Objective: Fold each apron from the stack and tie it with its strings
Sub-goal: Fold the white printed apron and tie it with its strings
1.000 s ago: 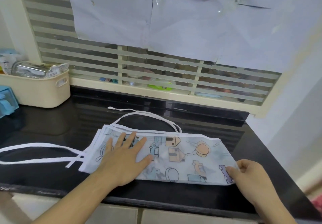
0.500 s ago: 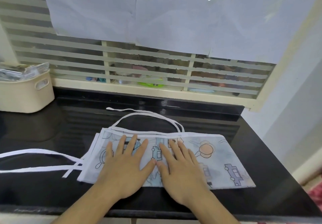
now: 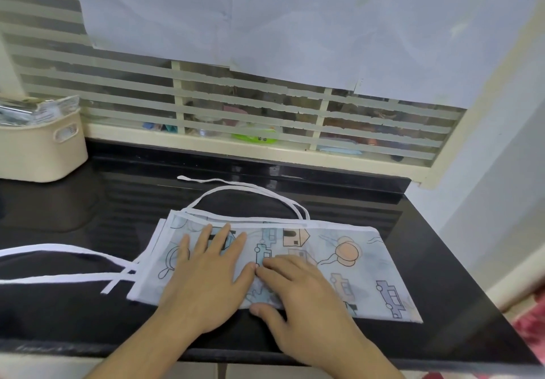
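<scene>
A folded apron (image 3: 358, 263), pale blue with cartoon cars and houses, lies as a long band on the black counter (image 3: 124, 201). My left hand (image 3: 206, 278) presses flat on its left half with the fingers spread. Beside it, my right hand (image 3: 300, 305) rests on the cloth's middle, fingers slightly bent and pointing left, thumb at the near edge. White waist strings (image 3: 59, 263) trail off to the left over the counter. Another white string loop (image 3: 250, 191) arcs behind the apron.
A cream plastic basket (image 3: 38, 148) with packets stands at the back left. A slatted window (image 3: 265, 107) partly covered with paper sheets runs behind the counter. The counter's right edge (image 3: 460, 275) meets a white wall, and its front edge is just below my wrists.
My right hand left the apron's right end, came beside the left hand, then slid back toward the near edge with fingers bending. The left hand stayed pressed in place.
</scene>
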